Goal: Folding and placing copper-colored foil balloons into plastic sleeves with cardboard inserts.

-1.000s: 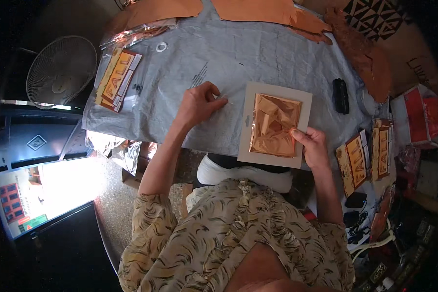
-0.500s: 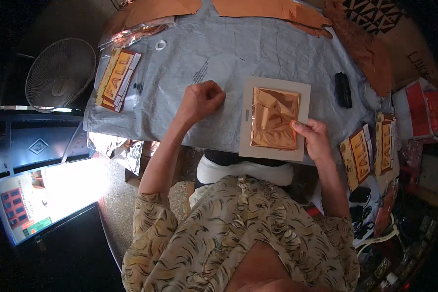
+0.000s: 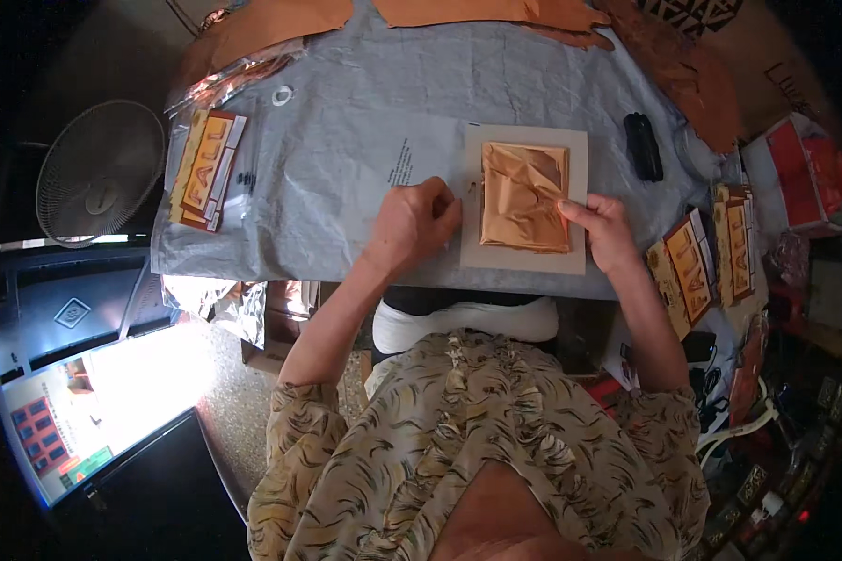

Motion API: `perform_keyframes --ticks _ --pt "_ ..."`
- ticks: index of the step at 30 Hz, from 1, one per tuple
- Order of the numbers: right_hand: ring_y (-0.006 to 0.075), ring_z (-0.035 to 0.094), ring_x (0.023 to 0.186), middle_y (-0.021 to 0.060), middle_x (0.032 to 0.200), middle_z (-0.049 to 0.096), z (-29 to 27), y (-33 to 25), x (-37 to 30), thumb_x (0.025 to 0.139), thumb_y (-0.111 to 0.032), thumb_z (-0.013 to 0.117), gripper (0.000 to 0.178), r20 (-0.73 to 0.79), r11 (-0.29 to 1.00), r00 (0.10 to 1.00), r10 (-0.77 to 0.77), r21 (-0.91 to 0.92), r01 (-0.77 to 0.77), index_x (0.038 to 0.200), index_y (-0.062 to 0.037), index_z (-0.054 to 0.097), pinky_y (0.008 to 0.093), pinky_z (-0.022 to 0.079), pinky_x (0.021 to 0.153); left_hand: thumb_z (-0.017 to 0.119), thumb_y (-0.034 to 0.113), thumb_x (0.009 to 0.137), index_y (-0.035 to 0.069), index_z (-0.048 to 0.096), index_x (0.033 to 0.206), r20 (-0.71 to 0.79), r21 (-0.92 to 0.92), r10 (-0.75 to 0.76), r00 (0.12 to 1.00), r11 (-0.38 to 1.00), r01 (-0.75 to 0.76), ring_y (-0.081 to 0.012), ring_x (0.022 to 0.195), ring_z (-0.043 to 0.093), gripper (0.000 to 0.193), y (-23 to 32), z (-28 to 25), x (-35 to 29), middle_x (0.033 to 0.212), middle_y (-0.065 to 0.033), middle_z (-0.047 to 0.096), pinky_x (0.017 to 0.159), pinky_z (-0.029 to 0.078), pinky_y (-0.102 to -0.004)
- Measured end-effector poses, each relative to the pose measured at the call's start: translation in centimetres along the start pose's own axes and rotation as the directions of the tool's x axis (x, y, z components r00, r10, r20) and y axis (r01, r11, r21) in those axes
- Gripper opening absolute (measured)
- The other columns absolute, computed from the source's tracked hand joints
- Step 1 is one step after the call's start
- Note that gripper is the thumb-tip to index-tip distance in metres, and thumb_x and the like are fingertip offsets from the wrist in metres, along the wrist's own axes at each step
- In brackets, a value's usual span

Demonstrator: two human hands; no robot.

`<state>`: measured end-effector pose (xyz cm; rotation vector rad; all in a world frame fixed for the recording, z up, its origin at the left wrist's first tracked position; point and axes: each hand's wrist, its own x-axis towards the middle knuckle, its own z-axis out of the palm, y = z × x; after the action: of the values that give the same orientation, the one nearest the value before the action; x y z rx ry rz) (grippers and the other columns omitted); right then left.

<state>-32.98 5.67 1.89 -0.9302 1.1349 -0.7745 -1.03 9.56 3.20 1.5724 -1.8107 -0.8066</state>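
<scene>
My right hand [image 3: 608, 229] grips a beige backing card [image 3: 524, 264] by its right edge, thumb on top and fingers hidden beneath. A crinkled, shiny copper-coloured foil sheet [image 3: 524, 196] lies on the card, the thumb touching its edge. Left of the card, my left hand [image 3: 413, 226] is closed in a pinch. It appears to hold the edge of a thin clear plastic bag [image 3: 398, 166] with small dark print; the bag is hard to see against the table cover, and the pinched part is hidden by my fingers.
A grey sheet [image 3: 346, 112] covers the table. Printed orange header cards [image 3: 206, 173] lie at the left, with more [image 3: 690, 271] at the right. A black case [image 3: 643, 148], white ring [image 3: 282, 95] and brown leather-like pieces [image 3: 496, 14] lie around. A fan [image 3: 103, 173] stands left.
My left hand has moved right and nearer to me, close to the card, and the clear bag's print has shifted with it. The card has moved slightly away from me.
</scene>
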Motion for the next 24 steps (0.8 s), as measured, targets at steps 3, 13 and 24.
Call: perform_keyframes --ticks 3,13,24 --pt "0.0115 0.072 0.085 0.0080 0.101 0.077 -0.4 -0.1 0.4 0.095 -0.015 0.076 0.029 0.013 0.999 1.000 -0.003 -0.048 0.003 0.113 0.0074 0.073 0.0257 0.056 0.077 0.073 0.020 0.085 0.002 0.071 0.083 0.031 0.001 0.031 0.999 1.000 -0.031 -0.0340 0.069 0.073 0.018 0.8 0.1 0.2 0.076 -0.0169 0.073 0.064 0.058 -0.0422" --pt "0.0109 0.071 0.085 0.0070 0.102 0.077 -0.2 0.0 0.2 0.096 -0.016 0.075 0.029 -0.005 0.986 0.997 -0.073 -0.149 0.072 0.115 0.0057 0.073 0.0252 0.056 0.075 0.080 0.021 0.076 0.009 0.073 0.074 -0.172 0.194 0.255 0.951 0.956 -0.221 -0.0268 0.088 0.060 0.014 -0.1 1.1 1.3 0.095 -0.0052 0.068 0.079 0.050 -0.0403" --pt "0.0104 0.071 0.086 0.0075 0.101 0.077 0.0 0.1 0.3 0.096 -0.013 0.076 0.027 -0.062 0.980 0.997 -0.055 -0.193 0.042 0.114 0.0055 0.073 0.0245 0.056 0.077 0.080 0.019 0.077 0.010 0.074 0.077 -0.252 0.003 0.160 0.954 0.986 -0.164 -0.0259 0.096 0.059 0.011 -0.6 2.6 0.6 0.103 -0.0034 0.067 0.085 0.044 -0.0415"
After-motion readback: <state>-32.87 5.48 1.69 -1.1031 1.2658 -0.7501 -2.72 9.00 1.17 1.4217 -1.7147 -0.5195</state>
